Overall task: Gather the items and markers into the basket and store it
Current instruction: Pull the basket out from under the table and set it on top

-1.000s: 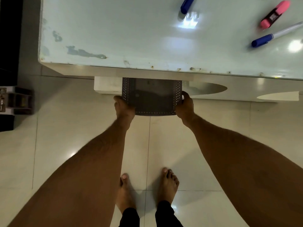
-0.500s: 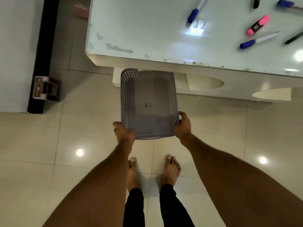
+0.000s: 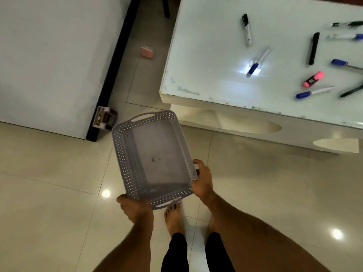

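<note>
I hold a grey perforated plastic basket [image 3: 119,154] above the tiled floor, its inside holding nothing but a small speck. My left hand [image 3: 135,209] grips its near left corner from below. My right hand [image 3: 202,181] grips its right rim. Several markers lie on the white glass table [image 3: 196,55] at the upper right: a blue-capped white marker [image 3: 257,62], a black-capped white marker [image 3: 247,29], a black pen [image 3: 313,48], a pink highlighter [image 3: 313,79] and another blue-capped marker [image 3: 314,92]. More pens lie at the right edge of the view.
A white wall or cabinet with a black edge [image 3: 110,75] stands at the left. A small box-like object [image 3: 104,118] sits at its foot. A pink object [image 3: 147,52] lies on the floor beside the table. My bare feet stand below the basket.
The basket has come out from under the table and up, now held away from the table and turned slightly. My view has swung left and pulled back, showing more markers.
</note>
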Available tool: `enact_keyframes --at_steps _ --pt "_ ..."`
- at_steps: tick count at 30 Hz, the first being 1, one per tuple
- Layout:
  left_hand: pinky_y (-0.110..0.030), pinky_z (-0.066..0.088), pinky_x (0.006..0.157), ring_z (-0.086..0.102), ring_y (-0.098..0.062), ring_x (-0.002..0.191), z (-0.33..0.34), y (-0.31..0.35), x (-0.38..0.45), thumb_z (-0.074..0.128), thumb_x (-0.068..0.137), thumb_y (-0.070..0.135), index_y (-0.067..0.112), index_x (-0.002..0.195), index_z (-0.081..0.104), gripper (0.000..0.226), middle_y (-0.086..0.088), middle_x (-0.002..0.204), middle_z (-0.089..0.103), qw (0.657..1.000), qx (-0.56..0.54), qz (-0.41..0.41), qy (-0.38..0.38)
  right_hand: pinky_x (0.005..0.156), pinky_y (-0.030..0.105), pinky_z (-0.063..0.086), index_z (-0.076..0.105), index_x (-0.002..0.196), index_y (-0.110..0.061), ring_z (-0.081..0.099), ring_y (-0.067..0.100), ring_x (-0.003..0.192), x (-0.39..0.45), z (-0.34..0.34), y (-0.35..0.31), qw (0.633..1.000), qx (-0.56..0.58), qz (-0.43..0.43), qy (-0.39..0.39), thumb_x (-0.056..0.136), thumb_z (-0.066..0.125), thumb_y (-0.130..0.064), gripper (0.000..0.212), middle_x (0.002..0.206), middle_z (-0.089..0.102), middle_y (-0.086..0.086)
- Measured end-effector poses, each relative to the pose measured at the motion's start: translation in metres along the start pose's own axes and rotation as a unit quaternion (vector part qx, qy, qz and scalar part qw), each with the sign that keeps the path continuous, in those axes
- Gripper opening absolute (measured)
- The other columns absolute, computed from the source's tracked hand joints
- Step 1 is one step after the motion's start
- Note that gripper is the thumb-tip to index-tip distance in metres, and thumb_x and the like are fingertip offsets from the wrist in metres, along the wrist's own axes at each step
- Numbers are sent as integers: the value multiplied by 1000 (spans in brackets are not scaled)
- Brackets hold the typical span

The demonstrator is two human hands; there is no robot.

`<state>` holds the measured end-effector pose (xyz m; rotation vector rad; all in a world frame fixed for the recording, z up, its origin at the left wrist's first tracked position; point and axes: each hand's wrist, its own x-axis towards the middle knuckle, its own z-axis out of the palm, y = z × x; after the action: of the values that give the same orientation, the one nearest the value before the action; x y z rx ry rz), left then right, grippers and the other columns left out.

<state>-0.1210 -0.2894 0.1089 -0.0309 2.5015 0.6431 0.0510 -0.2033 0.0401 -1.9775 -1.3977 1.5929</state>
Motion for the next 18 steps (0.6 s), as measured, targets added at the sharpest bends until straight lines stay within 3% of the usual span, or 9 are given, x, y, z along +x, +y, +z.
enact_keyframes --at_steps 3,8,13,18 --pt "-59 56 88 61 -46 105 -18 28 4 69 84 4 8 119 42 44 -23 120 60 998 -48 14 29 71 35 67 54 132 -36 72 22 90 -2 3 -40 998 14 -54 -5 80 87 -18 64 114 65 12" --pt "-55 57 87 62 -39 105 -38 84 5 69 88 9 6 122 44 43 -18 120 61 989 -117 70 54 73 15 60 56 138 -21 67 22 96 -3 -16 -107 990 63 -123 11 84 83 -4 63 122 55 10" --pt "-51 56 88 60 -34 104 -46 135 -10 67 91 14 7 123 43 41 -17 121 60 982 -137 126 29 70 13 58 59 134 -12 71 4 86 -2 -54 -152 981 106 -160 33 86 78 3 54 110 66 3" --pt "-41 52 83 57 -27 99 -34 187 -25 58 97 16 10 126 45 33 -9 118 58 976 -157 149 -19 66 28 65 55 140 -26 74 21 87 16 -91 -174 983 79 -152 69 82 85 -10 67 112 67 19"
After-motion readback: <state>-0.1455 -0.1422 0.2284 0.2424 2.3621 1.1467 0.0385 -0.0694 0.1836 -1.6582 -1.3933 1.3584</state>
